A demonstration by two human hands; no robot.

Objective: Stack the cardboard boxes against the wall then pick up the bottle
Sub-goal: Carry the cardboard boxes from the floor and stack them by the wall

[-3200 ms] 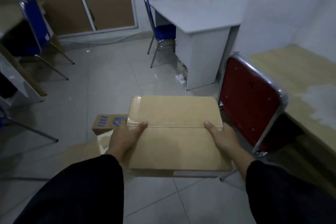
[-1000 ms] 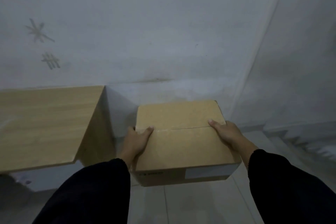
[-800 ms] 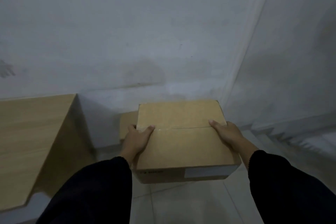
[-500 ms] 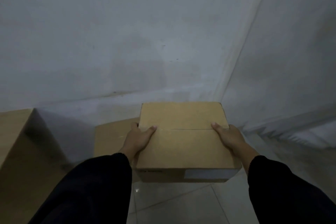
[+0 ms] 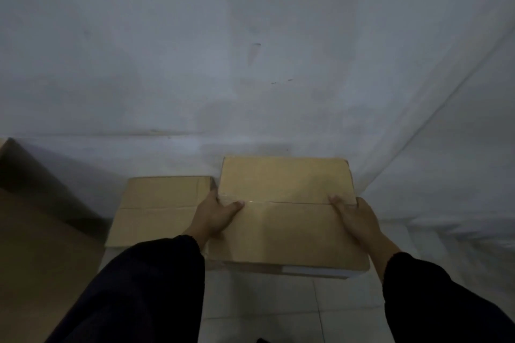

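Observation:
I hold a taped brown cardboard box (image 5: 287,214) in front of me, close to the white wall (image 5: 250,64). My left hand (image 5: 214,214) grips its left edge with the thumb on the top flap. My right hand (image 5: 354,217) grips the right edge the same way. A second cardboard box (image 5: 158,209) stands on the floor against the wall, just left of and lower than the held one. No bottle is in view.
A wooden desk side (image 5: 33,231) fills the lower left. The room's corner (image 5: 434,114) runs down at the right of the held box. Pale floor tiles (image 5: 278,315) lie below.
I have turned from the room to the wall and its corner with the box in both hands. The floor box has come into view at the left, and the desk has slid left.

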